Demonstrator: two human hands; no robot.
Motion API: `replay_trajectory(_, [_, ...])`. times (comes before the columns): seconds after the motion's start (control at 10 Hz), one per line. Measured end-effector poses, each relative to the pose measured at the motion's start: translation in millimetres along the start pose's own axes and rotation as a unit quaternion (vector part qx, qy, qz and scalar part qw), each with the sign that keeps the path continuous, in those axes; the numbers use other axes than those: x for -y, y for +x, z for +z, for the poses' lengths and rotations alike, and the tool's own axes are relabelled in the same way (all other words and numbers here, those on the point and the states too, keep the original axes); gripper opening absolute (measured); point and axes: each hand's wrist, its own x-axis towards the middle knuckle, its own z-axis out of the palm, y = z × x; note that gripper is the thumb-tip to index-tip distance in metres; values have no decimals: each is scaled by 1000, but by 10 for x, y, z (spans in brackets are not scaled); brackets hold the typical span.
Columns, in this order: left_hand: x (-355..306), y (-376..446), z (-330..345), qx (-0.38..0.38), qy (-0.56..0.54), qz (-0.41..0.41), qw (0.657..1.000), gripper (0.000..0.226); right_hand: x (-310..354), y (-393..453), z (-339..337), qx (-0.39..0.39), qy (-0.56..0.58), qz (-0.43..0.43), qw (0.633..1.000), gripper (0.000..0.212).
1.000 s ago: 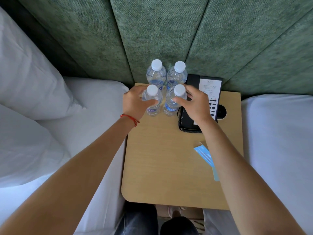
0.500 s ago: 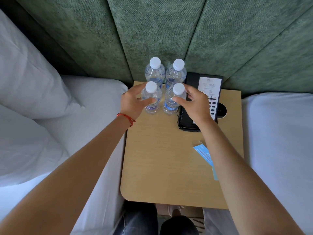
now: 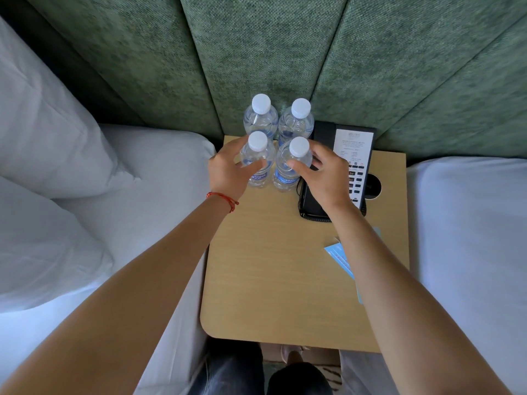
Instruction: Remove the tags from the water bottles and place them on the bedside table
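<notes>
Both hands (image 3: 228, 172) (image 3: 325, 178) loosely cupping two front bottles (image 3: 258, 163) (image 3: 292, 166), four bottles total, bedside table (image 3: 271, 280)

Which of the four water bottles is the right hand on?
The front right bottle, beside the telephone. The right hand wraps its shoulder; the left hand is on the front left bottle, and the two back bottles are untouched.

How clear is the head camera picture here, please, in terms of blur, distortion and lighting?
Head view: soft, even light without harsh shadows; wide-angle distortion fans out the green wall panels and stretches both forearms; the four bottles and bedside table are fairly sharp, but the phone card's print is too small to read.
</notes>
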Motion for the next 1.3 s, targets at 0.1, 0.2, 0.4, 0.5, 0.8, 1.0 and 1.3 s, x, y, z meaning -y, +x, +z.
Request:
replay_trajectory(0.1, [9,2,3,-6,0,2,1000,51,2,8,6,-3,0,-6,1000,45])
replay_trajectory(0.2, [19,2,2,-5,0,6,1000,50,1,9,7,-4,-4,-7,1000,46])
replay_trajectory(0.4, [15,3,-7,-3,10,6,1000,50,13,-6,14,-4,-2,-6,1000,46])
replay_trajectory(0.5, [7,0,-11,2,16,9,1000,51,24,-12,14,-3,5,0,1000,46])
replay_trajectory(0.8, [8,-25,-13,22,37,10,999,55,64,-35,0,12,-21,10,1000,50])
replay_trajectory(1.0, [-29,-158,-55,24,36,-26,999,57,53,-100,-68,-5,-41,33,999,57])
replay_trajectory(1.3, [-140,-532,-163,15,135,46,990,42,165,-392,-244,-12,-84,4,996,54])
